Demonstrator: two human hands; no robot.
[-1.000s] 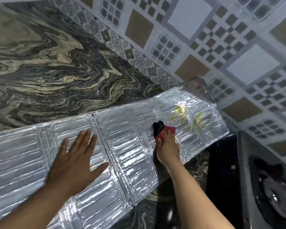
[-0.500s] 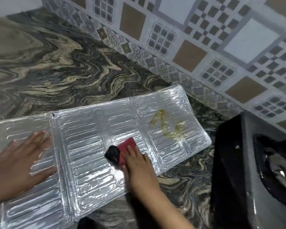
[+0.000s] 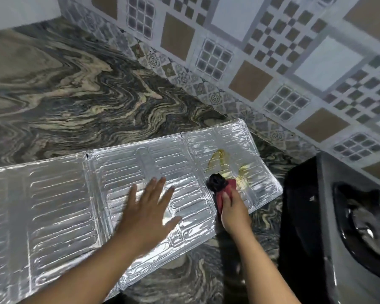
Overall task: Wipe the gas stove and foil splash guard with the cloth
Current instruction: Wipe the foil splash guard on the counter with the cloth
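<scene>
The silver foil splash guard (image 3: 59,194) lies flat and unfolded on the marbled counter. A yellow greasy stain (image 3: 219,156) marks its right panel. My left hand (image 3: 148,207) presses flat on the middle panel, fingers spread. My right hand (image 3: 232,207) holds a red and black cloth (image 3: 221,186) against the right panel, at the lower edge of the stain. The gas stove (image 3: 349,227) stands at the right edge, dark, with one burner grate showing.
The dark swirled stone counter (image 3: 86,95) extends behind and in front of the guard. A patterned tiled wall (image 3: 261,62) runs along the back, close behind the guard's far right corner and the stove.
My right hand slid the cloth from the middle panel rightward to the stain. My left hand moved from the left panel to the middle panel. The view shifted.
</scene>
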